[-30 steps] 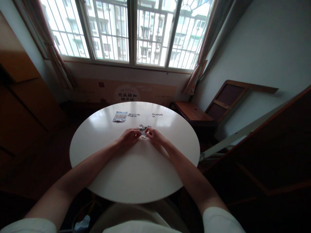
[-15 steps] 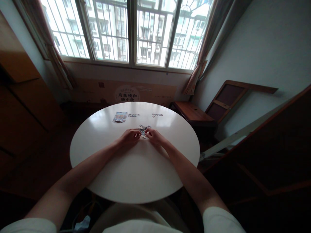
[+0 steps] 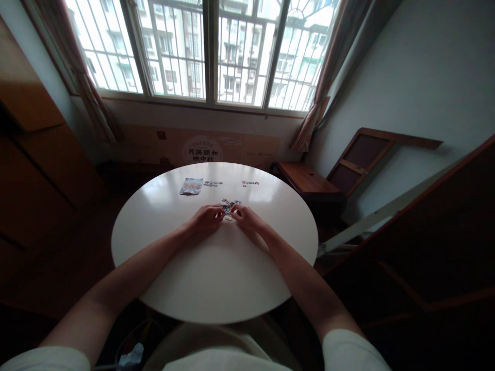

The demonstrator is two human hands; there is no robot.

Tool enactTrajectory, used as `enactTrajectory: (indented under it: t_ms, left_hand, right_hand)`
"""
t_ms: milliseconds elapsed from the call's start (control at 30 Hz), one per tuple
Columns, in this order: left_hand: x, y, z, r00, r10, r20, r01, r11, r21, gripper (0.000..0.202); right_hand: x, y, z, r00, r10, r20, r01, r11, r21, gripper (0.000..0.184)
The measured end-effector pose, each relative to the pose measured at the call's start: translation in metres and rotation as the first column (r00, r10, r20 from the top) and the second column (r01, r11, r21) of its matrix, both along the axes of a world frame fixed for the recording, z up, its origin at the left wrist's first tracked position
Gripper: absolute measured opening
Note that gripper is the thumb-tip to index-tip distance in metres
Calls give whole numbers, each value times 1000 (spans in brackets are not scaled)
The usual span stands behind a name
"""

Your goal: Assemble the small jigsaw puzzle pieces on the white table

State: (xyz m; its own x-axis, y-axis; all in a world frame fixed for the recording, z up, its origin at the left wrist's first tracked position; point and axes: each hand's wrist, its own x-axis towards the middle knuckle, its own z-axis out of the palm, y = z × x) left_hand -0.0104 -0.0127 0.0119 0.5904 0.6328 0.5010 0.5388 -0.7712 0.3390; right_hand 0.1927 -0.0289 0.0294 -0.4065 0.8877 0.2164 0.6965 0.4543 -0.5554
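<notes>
Round table's [image 3: 212, 293] near side, I see: pale top [image 3: 224, 361], short pale sleeves [image 3: 351, 351], forearms [image 3: 149, 262], hands [image 3: 209, 216] all bare.

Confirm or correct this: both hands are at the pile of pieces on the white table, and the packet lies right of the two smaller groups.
The packet is left of the two smaller groups, not right, as the head view shows. The left hand and right hand are at the pile on the white table.
</notes>
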Motion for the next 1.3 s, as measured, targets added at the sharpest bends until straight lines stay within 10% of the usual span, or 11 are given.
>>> enactTrajectory:
  t_ms: [1300]
  left_hand:
    - [-2,3,-1,999,14,29,-12,999,-42,20]
  right_hand:
    - [2,1,-3,1000,22,-7,-22,1000,-6,15]
